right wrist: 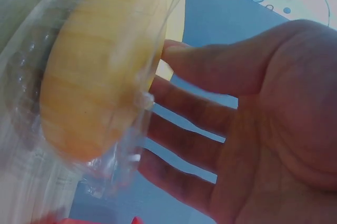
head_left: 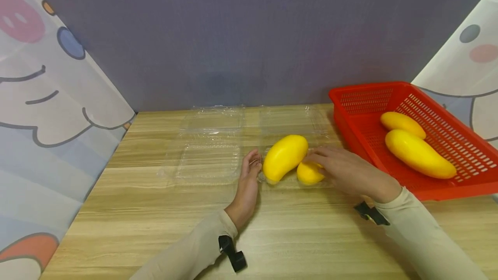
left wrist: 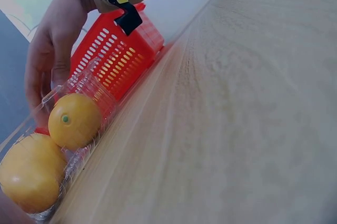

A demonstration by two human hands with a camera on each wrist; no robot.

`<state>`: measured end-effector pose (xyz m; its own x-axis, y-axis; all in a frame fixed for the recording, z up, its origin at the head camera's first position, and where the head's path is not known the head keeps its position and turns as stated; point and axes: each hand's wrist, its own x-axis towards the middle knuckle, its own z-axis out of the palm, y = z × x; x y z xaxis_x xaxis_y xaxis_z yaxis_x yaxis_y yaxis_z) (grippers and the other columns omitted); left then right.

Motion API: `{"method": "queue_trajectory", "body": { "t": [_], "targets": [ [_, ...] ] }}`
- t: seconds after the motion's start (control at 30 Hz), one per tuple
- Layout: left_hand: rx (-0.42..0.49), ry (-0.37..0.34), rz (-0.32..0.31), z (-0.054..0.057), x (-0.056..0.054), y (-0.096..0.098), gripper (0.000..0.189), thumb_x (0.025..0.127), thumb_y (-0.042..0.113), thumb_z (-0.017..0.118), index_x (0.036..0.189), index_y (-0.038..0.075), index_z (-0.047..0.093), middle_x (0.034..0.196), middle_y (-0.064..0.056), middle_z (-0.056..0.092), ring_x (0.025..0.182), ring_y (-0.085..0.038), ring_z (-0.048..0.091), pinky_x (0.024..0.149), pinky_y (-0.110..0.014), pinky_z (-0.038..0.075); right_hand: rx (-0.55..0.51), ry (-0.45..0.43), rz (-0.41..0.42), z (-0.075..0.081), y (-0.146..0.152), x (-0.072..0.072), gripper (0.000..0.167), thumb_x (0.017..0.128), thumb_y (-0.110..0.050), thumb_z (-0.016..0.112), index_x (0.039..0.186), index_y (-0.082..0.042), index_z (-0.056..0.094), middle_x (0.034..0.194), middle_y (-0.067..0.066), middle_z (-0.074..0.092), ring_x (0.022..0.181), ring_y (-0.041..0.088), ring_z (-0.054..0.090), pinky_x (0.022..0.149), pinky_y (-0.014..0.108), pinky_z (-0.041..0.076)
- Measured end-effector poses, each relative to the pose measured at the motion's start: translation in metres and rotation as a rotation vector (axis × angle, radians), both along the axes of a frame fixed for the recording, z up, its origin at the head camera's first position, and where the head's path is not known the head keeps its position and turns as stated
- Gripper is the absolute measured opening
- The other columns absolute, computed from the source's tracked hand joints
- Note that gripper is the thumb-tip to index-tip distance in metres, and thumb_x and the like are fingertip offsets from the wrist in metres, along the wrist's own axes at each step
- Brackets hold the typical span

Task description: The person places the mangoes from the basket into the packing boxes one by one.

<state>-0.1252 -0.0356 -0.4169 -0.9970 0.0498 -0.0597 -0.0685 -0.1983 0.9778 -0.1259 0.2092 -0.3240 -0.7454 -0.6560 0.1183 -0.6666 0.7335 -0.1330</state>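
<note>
Two yellow mangoes lie in a clear plastic clamshell box with its lid (head_left: pixel 289 120) folded back. The left mango (head_left: pixel 285 157) sits tilted; only the near end of the right mango (head_left: pixel 310 173) shows under the right hand. My right hand (head_left: pixel 346 170) reaches over the box's right side; in the right wrist view its thumb and fairly straight fingers touch the box rim beside the mango (right wrist: pixel 100 71). My left hand (head_left: pixel 249 185) stands on its edge at the box's left side, fingers loosely bent and holding nothing. A second clear clamshell box (head_left: pixel 208 161) lies opened to the left.
At the right stands a red slotted basket (head_left: pixel 350 128) with two more mangoes, a far one (head_left: pixel 402 124) and a near one (head_left: pixel 420 154). A grey panel (head_left: pixel 249 38) closes off the back of the wooden table (head_left: pixel 155 211). Printed cloth (head_left: pixel 46 141) hangs at the sides.
</note>
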Motion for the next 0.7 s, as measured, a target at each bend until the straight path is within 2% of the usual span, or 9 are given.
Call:
{"method": "queue_trajectory", "body": {
  "t": [0.17,0.3,0.47,0.7],
  "targets": [
    [0.002,0.009,0.000,0.000,0.001,0.000,0.046,0.105,0.012,0.036,0.151,0.013,0.032,0.148,-0.012,0.037,0.143,-0.028,0.033,0.123,-0.049,0.024,-0.056,0.005,-0.021,-0.003,-0.010,-0.003,0.041,0.094,-0.013,0.066,0.134,-0.010,0.058,0.139,0.012,0.057,0.129,0.036,0.053,0.107,0.057,0.044],
    [0.007,0.012,0.005,-0.001,0.001,0.001,0.046,0.105,0.013,0.036,0.150,0.013,0.032,0.147,-0.012,0.038,0.143,-0.028,0.034,0.122,-0.049,0.024,-0.062,0.016,-0.028,-0.005,-0.024,-0.008,0.046,0.096,-0.016,0.064,0.140,-0.009,0.053,0.150,0.015,0.047,0.137,0.040,0.047,0.111,0.059,0.040],
    [0.009,0.006,0.016,-0.002,0.001,0.001,0.046,0.104,0.012,0.038,0.150,0.013,0.033,0.147,-0.013,0.039,0.141,-0.028,0.036,0.122,-0.048,0.025,-0.039,0.025,-0.035,-0.006,-0.035,-0.016,0.046,0.096,-0.016,0.063,0.140,-0.009,0.053,0.147,0.016,0.050,0.135,0.040,0.048,0.111,0.057,0.040],
    [-0.001,0.007,0.013,0.000,0.001,0.001,0.046,0.104,0.011,0.037,0.150,0.012,0.034,0.147,-0.014,0.039,0.141,-0.029,0.036,0.122,-0.049,0.026,-0.036,0.006,-0.051,-0.012,-0.037,-0.020,0.046,0.097,-0.017,0.061,0.141,-0.009,0.052,0.146,0.016,0.050,0.136,0.040,0.047,0.113,0.058,0.038]
  ]
}}
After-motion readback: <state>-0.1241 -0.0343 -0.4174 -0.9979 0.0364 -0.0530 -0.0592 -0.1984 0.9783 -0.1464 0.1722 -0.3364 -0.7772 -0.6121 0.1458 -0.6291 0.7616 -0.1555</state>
